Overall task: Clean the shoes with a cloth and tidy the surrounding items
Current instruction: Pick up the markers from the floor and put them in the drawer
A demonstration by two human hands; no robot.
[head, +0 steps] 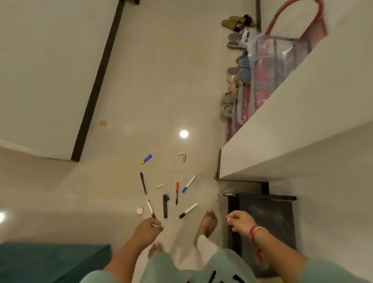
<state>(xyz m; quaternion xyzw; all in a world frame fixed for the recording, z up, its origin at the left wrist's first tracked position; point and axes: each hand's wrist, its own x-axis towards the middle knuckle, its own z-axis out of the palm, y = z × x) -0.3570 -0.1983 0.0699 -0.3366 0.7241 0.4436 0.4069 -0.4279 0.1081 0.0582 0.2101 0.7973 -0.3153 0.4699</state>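
Several pairs of shoes stand in a row along the right wall: brown sandals (236, 23), grey slippers (236, 40), blue shoes (243, 63) and green slippers (227, 106). Markers and pens lie scattered on the floor in front of my feet, among them a red-capped marker (177, 193), a blue-capped marker (188, 183) and a blue-and-yellow one (146, 159). My left hand (148, 230) hangs just below a black-tipped marker (151, 208), fingers loosely curled, holding nothing I can see. My right hand (240, 221) hangs loosely curled and empty. No cloth is in view.
A clear plastic bag with a red handle (285, 49) leans beside the shoes behind a white ledge (293, 132). A dark cabinet (260, 225) stands at my right, a teal cushion (46, 273) at my left. A pink disc (139, 210) and small caps lie among the pens.
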